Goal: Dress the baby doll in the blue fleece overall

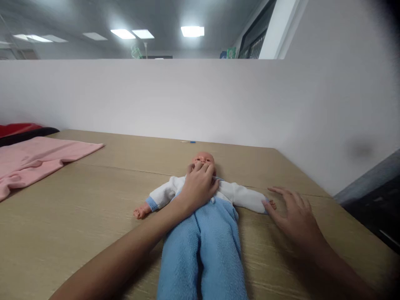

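Observation:
A baby doll (204,225) lies on its back on the wooden table (78,216), head away from me, in a white top and fluffy blue trousers. My left hand (198,185) rests on the doll's chest, its fingers curled up against the chin and mouth. My right hand (295,214) lies flat on the table with fingers spread, thumb touching the cuff of the doll's outstretched arm.
A pink cloth (34,160) is spread at the table's left, with a red and black item (18,131) behind it. A white partition wall (187,100) runs along the back and right. A small blue object (190,142) lies by the wall.

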Motion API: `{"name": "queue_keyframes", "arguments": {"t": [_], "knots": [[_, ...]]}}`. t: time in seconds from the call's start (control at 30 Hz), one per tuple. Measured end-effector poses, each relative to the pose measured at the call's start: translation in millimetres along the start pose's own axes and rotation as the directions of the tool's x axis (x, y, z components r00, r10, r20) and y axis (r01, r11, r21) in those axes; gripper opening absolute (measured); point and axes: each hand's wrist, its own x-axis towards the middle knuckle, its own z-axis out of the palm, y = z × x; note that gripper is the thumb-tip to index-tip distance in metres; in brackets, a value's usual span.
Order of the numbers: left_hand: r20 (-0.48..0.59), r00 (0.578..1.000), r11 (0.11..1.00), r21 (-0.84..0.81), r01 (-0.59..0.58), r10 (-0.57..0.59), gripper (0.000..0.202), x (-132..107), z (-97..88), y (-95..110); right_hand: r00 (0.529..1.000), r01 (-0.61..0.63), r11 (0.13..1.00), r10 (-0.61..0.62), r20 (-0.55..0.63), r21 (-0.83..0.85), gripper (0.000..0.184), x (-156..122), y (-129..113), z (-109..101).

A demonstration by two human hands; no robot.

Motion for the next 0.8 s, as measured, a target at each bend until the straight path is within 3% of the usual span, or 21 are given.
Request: {"name": "queue_keyframes", "arguments": {"t": [0.03, 0.07, 0.13, 0.23, 0.3, 0.43, 0.53, 0.6, 0.67, 0.8], "knots": [[-0.021, 1.000, 1.000, 0.025, -0.010, 0.011, 0.019, -1, -0.7, 1, 0.992, 0.108, 0.993, -0.110, -0.053, -0.049, 0.050, -4, -12, -1], [-0.037, 0.999, 0.999, 0.038, -0.022, 0.024, 0.020, -1, -1.8, 1, 0.981, 0.190, 0.981, -0.191, -0.033, -0.025, 0.041, -8, -27, -2], [-0.046, 0.997, 0.998, 0.000, -0.068, 0.068, 0.022, -2, -5.7, 3, 0.963, 0.214, 0.958, -0.240, 0.124, 0.193, 0.026, -18, -56, 0], [-0.010, 0.986, 0.970, -0.177, -0.164, 0.165, 0.021, -1, -14.0, 9, 0.917, -0.109, 0.869, -0.100, 0.387, 0.483, 0.027, -32, -86, 10], [0.036, 0.977, 0.942, -0.273, -0.194, 0.212, 0.023, -2, -18.7, 14, 0.860, -0.294, 0.781, -0.036, 0.510, 0.551, 0.033, -36, -91, 17], [0.164, 0.950, 0.922, -0.334, -0.198, 0.264, 0.031, -5, -21.8, 21, 0.780, -0.453, 0.663, -0.030, 0.625, 0.596, 0.043, -30, -76, 25], [0.261, 0.920, 0.912, -0.365, -0.187, 0.293, 0.034, -8, -18.8, 25, 0.765, -0.569, 0.484, 0.015, 0.644, 0.665, 0.050, -22, -65, 33], [0.313, 0.919, 0.914, -0.391, -0.106, 0.240, 0.033, -8, -14.9, 26, 0.779, -0.579, 0.424, 0.036, 0.626, 0.696, 0.055, -20, -63, 40], [0.350, 0.924, 0.910, -0.414, 0.007, 0.152, 0.026, -8, -10.2, 28, 0.828, -0.509, 0.488, 0.052, 0.558, 0.709, 0.054, -22, -63, 46], [0.333, 0.940, 0.903, -0.421, 0.081, 0.071, 0.015, -9, -4.0, 30, 0.907, -0.273, 0.800, 0.029, 0.420, 0.533, 0.035, -31, -65, 42]]}}
